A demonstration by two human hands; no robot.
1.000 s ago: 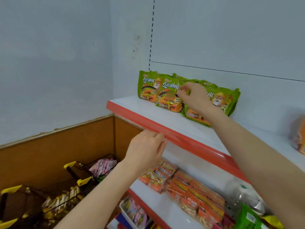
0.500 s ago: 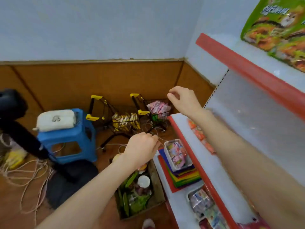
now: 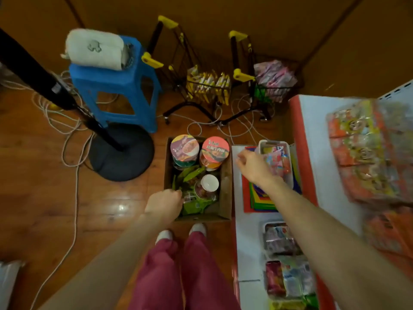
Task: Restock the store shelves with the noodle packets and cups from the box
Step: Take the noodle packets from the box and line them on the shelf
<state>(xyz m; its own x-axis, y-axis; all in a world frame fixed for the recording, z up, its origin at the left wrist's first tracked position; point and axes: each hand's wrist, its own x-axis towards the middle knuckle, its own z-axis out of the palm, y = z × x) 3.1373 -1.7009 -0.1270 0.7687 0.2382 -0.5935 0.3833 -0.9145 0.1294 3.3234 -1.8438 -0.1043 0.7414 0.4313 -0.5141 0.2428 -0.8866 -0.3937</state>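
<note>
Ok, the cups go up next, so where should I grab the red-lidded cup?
Probably take the red-lidded cup by its lid rim, from above: it stands upright, with the purple-lidded cup and the box wall crowding its sides.

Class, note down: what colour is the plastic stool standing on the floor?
The stool is bright blue; the head view shows it best.
</note>
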